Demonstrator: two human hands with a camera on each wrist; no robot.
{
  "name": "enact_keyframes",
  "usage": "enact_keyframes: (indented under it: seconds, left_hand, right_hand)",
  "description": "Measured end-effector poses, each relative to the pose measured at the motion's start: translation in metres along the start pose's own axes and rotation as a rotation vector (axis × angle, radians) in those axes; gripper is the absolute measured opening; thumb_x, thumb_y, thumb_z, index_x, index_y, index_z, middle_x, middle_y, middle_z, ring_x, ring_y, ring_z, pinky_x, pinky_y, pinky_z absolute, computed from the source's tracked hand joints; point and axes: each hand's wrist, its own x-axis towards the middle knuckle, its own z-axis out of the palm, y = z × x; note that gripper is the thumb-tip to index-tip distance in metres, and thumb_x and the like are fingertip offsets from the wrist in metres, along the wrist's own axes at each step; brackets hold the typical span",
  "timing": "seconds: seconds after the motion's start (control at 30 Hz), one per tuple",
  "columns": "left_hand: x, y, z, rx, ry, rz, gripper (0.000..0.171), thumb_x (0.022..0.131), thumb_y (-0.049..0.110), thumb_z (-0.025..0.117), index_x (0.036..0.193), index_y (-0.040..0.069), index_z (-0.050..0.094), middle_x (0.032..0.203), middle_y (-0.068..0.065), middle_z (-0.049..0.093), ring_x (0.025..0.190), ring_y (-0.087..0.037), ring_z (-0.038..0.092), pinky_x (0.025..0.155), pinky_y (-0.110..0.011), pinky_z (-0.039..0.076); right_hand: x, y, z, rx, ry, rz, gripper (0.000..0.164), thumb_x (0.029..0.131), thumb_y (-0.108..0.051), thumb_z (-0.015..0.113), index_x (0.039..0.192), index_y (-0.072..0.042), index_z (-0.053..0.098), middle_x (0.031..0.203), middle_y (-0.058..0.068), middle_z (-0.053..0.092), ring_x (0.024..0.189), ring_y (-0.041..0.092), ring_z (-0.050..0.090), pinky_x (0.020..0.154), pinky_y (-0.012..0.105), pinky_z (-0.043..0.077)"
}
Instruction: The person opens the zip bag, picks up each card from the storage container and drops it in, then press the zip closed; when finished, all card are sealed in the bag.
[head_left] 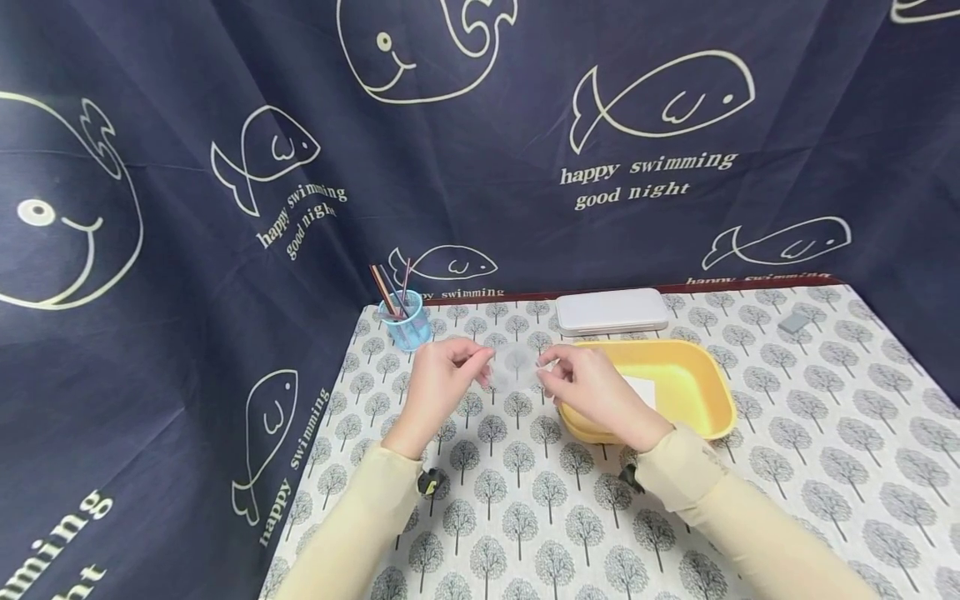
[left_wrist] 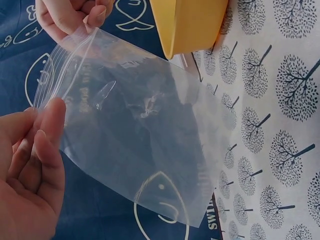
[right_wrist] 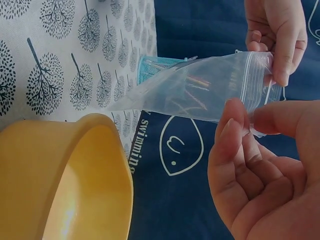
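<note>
A clear zip-lock bag [left_wrist: 150, 125] hangs between my two hands, its zip edge at the top. My left hand [head_left: 452, 375] pinches one top corner between thumb and fingers. The other top corner is pinched by my right hand [head_left: 588, 383], its fingers curled. In the right wrist view the bag [right_wrist: 200, 90] looks flat, with nothing visible inside. Through its film the pencils behind show faintly. In the head view the bag [head_left: 516, 367] is barely visible over the patterned tablecloth.
A yellow basin [head_left: 712, 400] with a white piece [head_left: 641, 388] in it stands beside and beneath my right hand. Behind are a white case [head_left: 611, 312] and a blue mesh cup [head_left: 408, 332] of pencils at the left. A small grey block [head_left: 793, 322] lies at the right.
</note>
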Motion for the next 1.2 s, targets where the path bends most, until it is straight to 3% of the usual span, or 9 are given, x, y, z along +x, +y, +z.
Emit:
enact_keyframes:
  seconds: [0.13,0.33,0.6,0.83,1.03,1.2]
  left_hand:
    - [0.003,0.001,0.001,0.016,-0.013,0.017,0.017,0.097,0.019,0.077,0.081,0.017,0.078,0.066,0.013,0.07,0.057,-0.003,0.066,0.048,-0.026,0.049]
    - [0.003,-0.002,0.0,0.086,-0.013,0.023,0.013,0.097,0.019,0.077,0.084,0.016,0.079,0.066,0.013,0.07,0.057,-0.004,0.066,0.049,-0.026,0.051]
    - [0.003,-0.005,-0.002,0.11,-0.018,0.05,0.013,0.096,0.018,0.078,0.084,0.015,0.079,0.065,0.013,0.07,0.057,-0.001,0.065,0.05,-0.025,0.051]
    - [0.003,-0.005,-0.001,0.1,-0.021,0.054,0.016,0.096,0.017,0.078,0.08,0.017,0.078,0.063,0.012,0.069,0.053,-0.003,0.062,0.048,-0.025,0.048]
    - [0.003,-0.005,0.001,0.102,-0.021,0.059,0.015,0.096,0.018,0.078,0.08,0.017,0.078,0.063,0.011,0.069,0.052,0.0,0.059,0.048,-0.025,0.048]
    - [0.002,-0.005,0.002,0.094,-0.028,0.055,0.015,0.097,0.018,0.077,0.082,0.015,0.078,0.064,0.011,0.069,0.054,-0.007,0.063,0.049,-0.025,0.049]
  right_hand:
    - [0.0,0.0,-0.001,0.026,-0.013,0.009,0.02,0.099,-0.016,0.067,0.115,-0.004,0.069,0.07,-0.004,0.069,0.061,0.022,0.068,0.072,0.033,0.054]
    - [-0.001,-0.001,-0.002,0.02,-0.03,0.041,0.022,0.101,-0.018,0.066,0.117,-0.003,0.07,0.069,-0.01,0.067,0.063,0.018,0.069,0.081,0.04,0.057]
    - [-0.001,0.008,-0.026,0.028,-0.055,0.077,0.02,0.107,-0.021,0.059,0.112,-0.005,0.072,0.077,0.0,0.07,0.068,0.017,0.068,0.065,0.033,0.059]
    - [0.004,0.029,-0.06,-0.128,-0.011,0.049,0.016,0.104,-0.015,0.062,0.102,-0.006,0.075,0.075,-0.001,0.07,0.066,0.014,0.066,0.071,0.038,0.056]
    - [0.012,0.056,-0.075,-0.267,-0.049,0.074,0.016,0.101,-0.016,0.063,0.101,-0.005,0.076,0.082,0.0,0.07,0.074,0.016,0.063,0.074,0.041,0.056]
    - [0.015,0.08,-0.082,-0.427,-0.129,0.061,0.01,0.095,-0.013,0.068,0.09,-0.01,0.076,0.079,-0.002,0.068,0.07,0.016,0.059,0.073,0.044,0.054]
